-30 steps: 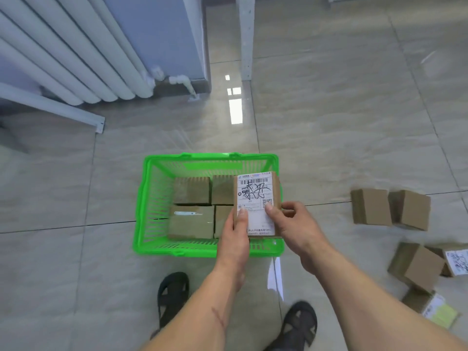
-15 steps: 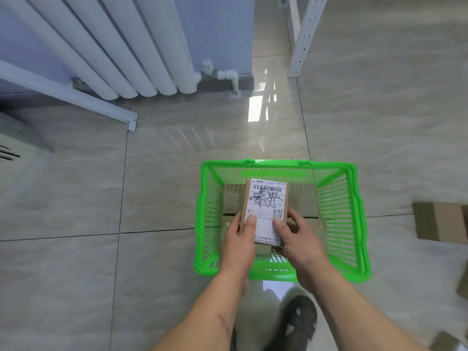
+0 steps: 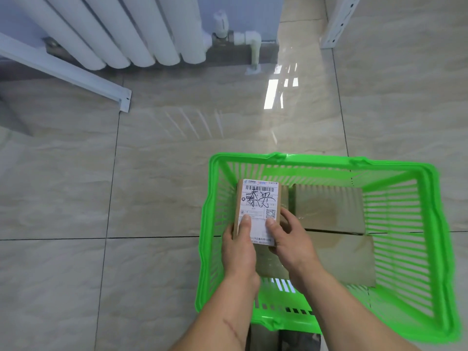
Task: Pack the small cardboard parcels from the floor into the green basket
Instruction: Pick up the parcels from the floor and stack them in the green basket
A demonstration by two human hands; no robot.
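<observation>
A small cardboard parcel with a white shipping label is inside the left part of the green basket, above the parcels lying there. My left hand grips its lower left edge, thumb on the label. My right hand holds its lower right edge, thumb on top. Plain brown parcels lie on the basket's bottom, and one nearer parcel lies in front of them.
A white radiator and its pipe stand against the far wall. A white metal rail runs along the floor at left, and a white rack leg stands at the upper right. Beige floor tiles surround the basket.
Both hands have carried the labelled parcel from the basket's right side to its left part and lower into it. The view has swung left and the loose parcels on the floor have left the view.
</observation>
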